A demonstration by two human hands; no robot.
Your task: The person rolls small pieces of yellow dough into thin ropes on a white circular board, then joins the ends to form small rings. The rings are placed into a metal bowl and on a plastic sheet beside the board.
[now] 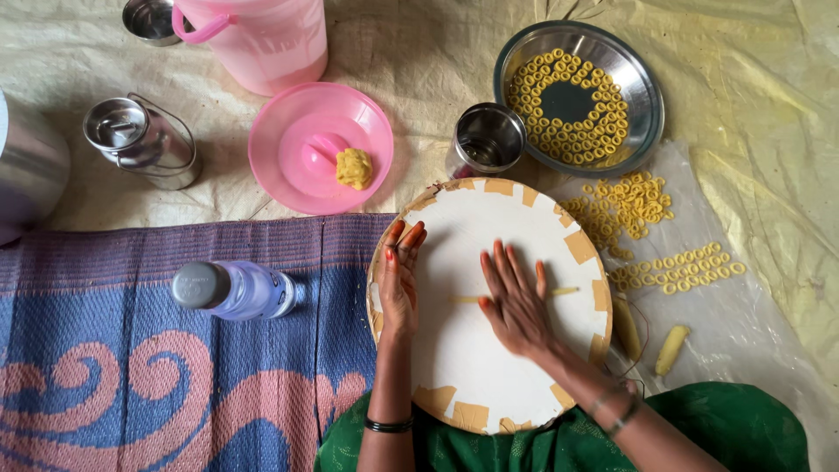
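your right hand (516, 301) lies flat, fingers spread, on a thin dough rope (559, 291) at the centre of the round white board (463, 350) in the lower middle of the frame, while your left hand (398, 275), open and pinching nothing, steadies the board's left rim. many dough rings (566, 100) already fill the steel plate (642, 83) at upper right and more rings lie on the plastic sheet (743, 323) at right. a dough lump (354, 168) on the pink lid (288, 149) and two short dough pieces (671, 348) at lower right look still unshaped, so i judge the work well along but unfinished.

Soft even daylight, sharp focus
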